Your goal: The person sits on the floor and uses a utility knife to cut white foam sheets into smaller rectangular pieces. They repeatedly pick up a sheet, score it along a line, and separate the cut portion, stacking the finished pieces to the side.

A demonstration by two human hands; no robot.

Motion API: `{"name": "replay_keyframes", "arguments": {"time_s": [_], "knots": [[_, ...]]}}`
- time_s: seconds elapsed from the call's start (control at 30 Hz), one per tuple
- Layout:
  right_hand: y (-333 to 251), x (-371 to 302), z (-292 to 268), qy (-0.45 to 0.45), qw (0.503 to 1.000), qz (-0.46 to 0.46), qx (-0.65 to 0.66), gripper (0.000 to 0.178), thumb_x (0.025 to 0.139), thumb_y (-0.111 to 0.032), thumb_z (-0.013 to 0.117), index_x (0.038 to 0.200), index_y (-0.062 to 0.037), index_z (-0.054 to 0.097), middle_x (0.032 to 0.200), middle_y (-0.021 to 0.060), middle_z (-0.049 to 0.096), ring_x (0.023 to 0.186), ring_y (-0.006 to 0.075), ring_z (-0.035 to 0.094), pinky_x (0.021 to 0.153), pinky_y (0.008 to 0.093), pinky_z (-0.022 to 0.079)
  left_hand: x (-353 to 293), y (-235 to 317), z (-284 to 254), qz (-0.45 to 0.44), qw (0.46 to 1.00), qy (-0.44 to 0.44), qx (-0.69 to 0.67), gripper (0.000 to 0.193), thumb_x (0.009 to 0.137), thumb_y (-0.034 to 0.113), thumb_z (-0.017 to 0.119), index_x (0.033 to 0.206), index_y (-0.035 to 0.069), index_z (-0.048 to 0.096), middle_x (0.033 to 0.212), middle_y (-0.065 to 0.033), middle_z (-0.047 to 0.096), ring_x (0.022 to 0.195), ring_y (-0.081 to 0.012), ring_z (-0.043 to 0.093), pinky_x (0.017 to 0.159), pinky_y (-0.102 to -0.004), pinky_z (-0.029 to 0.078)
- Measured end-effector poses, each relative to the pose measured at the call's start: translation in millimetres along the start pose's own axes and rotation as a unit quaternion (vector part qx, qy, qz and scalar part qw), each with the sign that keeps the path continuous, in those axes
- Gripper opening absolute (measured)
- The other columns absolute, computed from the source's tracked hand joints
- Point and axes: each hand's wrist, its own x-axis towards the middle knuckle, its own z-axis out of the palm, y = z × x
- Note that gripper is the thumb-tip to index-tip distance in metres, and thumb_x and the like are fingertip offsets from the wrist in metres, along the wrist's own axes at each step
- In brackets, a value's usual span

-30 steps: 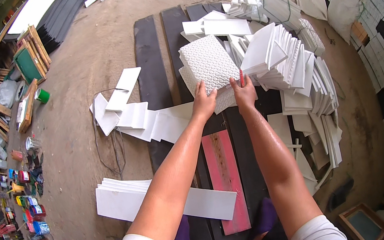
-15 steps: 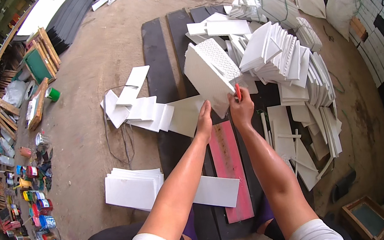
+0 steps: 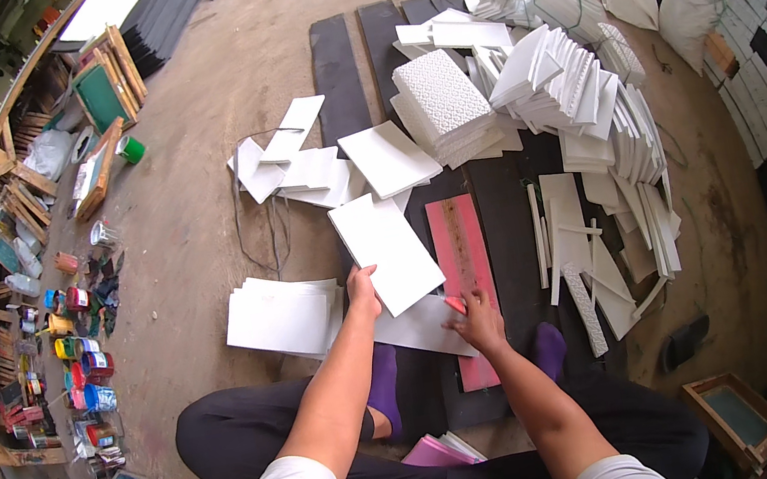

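My left hand (image 3: 364,291) grips the near left edge of a white foam-like sheet (image 3: 388,254), held tilted above the floor strips. Closed fingers of my right hand (image 3: 481,325) hold a red cutter knife (image 3: 456,304), its thin tip close to the sheet's near right corner. Beneath lies another white sheet (image 3: 419,329), partly over a worn pink board (image 3: 464,256). Beyond the hands sits a stack of white blocks with a textured top (image 3: 442,93). A loose white sheet (image 3: 390,159) rests left of that stack.
White sheets are piled at left (image 3: 280,318) and in a large leaning heap at right (image 3: 570,81). Offcut strips (image 3: 585,307) lie near my right foot. Paint cans (image 3: 95,364) line the left side. A wooden frame (image 3: 736,424) stands at lower right.
The textured block, held upright between my hands before, now lies flat on the stack. My left hand has drawn nearer with a plain white sheet; my right hand came nearer with the knife.
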Motion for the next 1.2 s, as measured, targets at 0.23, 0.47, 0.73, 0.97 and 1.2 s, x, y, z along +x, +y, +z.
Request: {"name": "replay_keyframes", "arguments": {"time_s": [0.23, 0.47, 0.73, 0.97, 1.2], "knots": [[10.7, -12.8, 11.5, -0.060, 0.995, 0.080, -0.027, 0.068, 0.074, -0.036, 0.092, 0.131, -0.0165, 0.060, 0.132, 0.0169, 0.061, 0.110, 0.0420, 0.069, 0.089, 0.0534, 0.057, 39.3, -17.1, -101.8, -0.048, 0.996, -0.034, -0.068, 0.053, 0.098, 0.024, 0.052, 0.145, -0.002, 0.049, 0.143, -0.0214, 0.058, 0.130, -0.0360, 0.059, 0.111, -0.0485, 0.048], [75.5, -1.8, -72.0, 0.104, 0.974, 0.187, 0.070, 0.033, 0.092, -0.043, 0.074, 0.103, -0.0114, 0.074, 0.094, 0.0155, 0.076, 0.095, 0.0386, 0.073, 0.079, 0.0496, 0.054, -7.4, -2.0, -51.9, 0.076, 0.997, -0.010, -0.001, 0.078, 0.106, 0.057, 0.054, 0.155, -0.002, 0.041, 0.153, -0.0182, 0.052, 0.137, -0.0318, 0.054, 0.112, -0.0434, 0.047], [51.5, 4.2, -36.6, 0.086, 0.931, 0.043, 0.353, 0.021, 0.093, -0.024, 0.075, 0.106, -0.0084, 0.073, 0.080, 0.0036, 0.068, 0.075, 0.0151, 0.063, 0.071, 0.0340, 0.049, -68.6, -58.0, 49.5, 0.055, 0.988, -0.115, 0.087, 0.076, 0.108, 0.059, 0.048, 0.150, -0.004, 0.048, 0.148, -0.0165, 0.057, 0.135, -0.0245, 0.055, 0.112, -0.0392, 0.046], [3.2, -40.7, -52.6, 0.147, 0.940, 0.136, 0.275, 0.048, 0.093, -0.031, 0.077, 0.139, -0.0185, 0.068, 0.117, 0.0111, 0.077, 0.111, 0.0229, 0.073, 0.095, 0.0356, 0.054, -79.2, -67.4, 53.4, 0.055, 0.986, -0.138, 0.082, 0.077, 0.109, 0.060, 0.044, 0.152, -0.003, 0.044, 0.149, -0.0151, 0.056, 0.135, -0.0241, 0.055, 0.112, -0.0395, 0.046], [17.7, -36.9, -45.8, 0.224, 0.933, 0.083, 0.267, 0.045, 0.095, -0.033, 0.076, 0.137, -0.0161, 0.070, 0.115, 0.0117, 0.078, 0.108, 0.0230, 0.073, 0.095, 0.0347, 0.054, -99.2, -68.8, 70.0, 0.069, 0.986, -0.127, 0.082, 0.072, 0.108, 0.058, 0.048, 0.145, -0.003, 0.053, 0.141, -0.0117, 0.061, 0.129, -0.0205, 0.057, 0.109, -0.0353, 0.046]]}}
